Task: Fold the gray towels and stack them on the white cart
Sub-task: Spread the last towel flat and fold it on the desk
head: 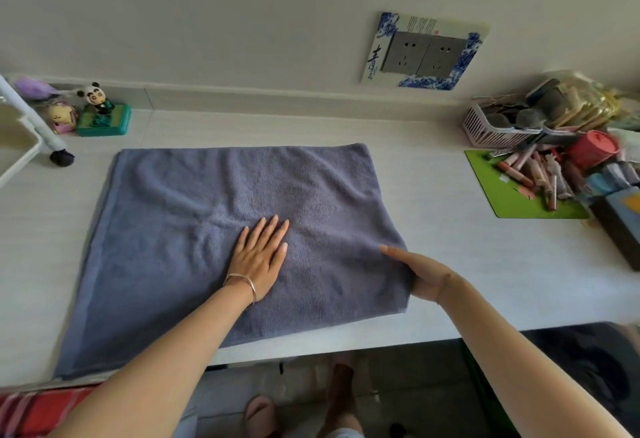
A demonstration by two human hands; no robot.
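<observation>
Both forearms, left (156, 361) and right (502, 351), were bare up to the frame's lower edge. Just behind the left grip (259, 254), a thin silvery bangle (242, 284) circled the wrist, seemingly two slim loops lying close together. Low in the view, one foot wore a soft pink slipper (260, 415) with a rounded toe; the other foot (341, 382) looked bare, though blurred.

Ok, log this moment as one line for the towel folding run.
step: folding | towel: spread flat on table | left hand: flat on towel middle | right hand: holds right edge, thumb on top
</observation>
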